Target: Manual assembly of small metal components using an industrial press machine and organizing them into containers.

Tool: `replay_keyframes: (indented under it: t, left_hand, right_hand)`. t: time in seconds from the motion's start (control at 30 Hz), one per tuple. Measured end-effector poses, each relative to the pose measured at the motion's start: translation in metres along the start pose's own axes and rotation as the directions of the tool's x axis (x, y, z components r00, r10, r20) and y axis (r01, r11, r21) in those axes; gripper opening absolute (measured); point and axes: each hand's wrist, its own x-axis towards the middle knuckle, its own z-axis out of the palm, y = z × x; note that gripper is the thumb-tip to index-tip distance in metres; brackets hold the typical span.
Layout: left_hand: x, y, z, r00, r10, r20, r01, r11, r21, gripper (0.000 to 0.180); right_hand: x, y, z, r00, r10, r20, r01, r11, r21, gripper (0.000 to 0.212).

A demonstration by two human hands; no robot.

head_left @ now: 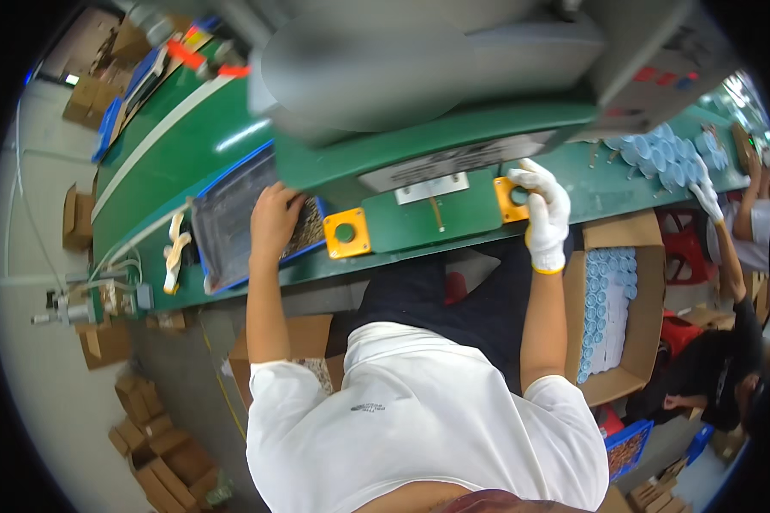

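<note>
My bare left hand [275, 214] curls at the blue-rimmed tray [227, 214] of grainy brown bits [310, 232]; can't tell if pinching. Knit-gloved right hand [546, 209], loosely spread, is at the square yellow button box [509, 210].

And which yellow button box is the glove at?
The right yellow button box, by the gloved right hand; no hand is at the left yellow button box.

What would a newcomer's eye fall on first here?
A bulky grey-and-green machine looms across the top centre. Below, the white-gloved right hand at a square yellow button plate contrasts with the bare left hand at a blue-rimmed grey tray. To the right, an open cardboard box shows round pale-blue pieces.
</note>
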Motion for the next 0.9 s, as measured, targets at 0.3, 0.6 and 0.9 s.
replay_keyframes:
  t: [0.3, 0.6, 0.9]
  left_hand:
    - [-0.017, -0.019, 0.001, 0.988, 0.149, 0.047, -0.144, 0.986, -0.084, 0.006]
    - [-0.025, 0.078, 0.010, 0.982, 0.056, -0.182, -0.146, 0.839, -0.524, 0.005]
    - [-0.019, 0.155, 0.018, 0.934, 0.281, -0.222, -0.348, 0.860, -0.373, 0.005]
  right_hand:
    - [0.012, -0.010, 0.003, 0.996, -0.083, 0.030, 0.088, 0.963, -0.256, 0.023]
    - [0.013, -0.035, 0.014, 0.967, -0.196, -0.164, 0.117, 0.911, -0.396, 0.016]
    - [0.045, -0.101, 0.106, 0.982, -0.075, -0.173, 0.036, 0.976, -0.216, 0.071]
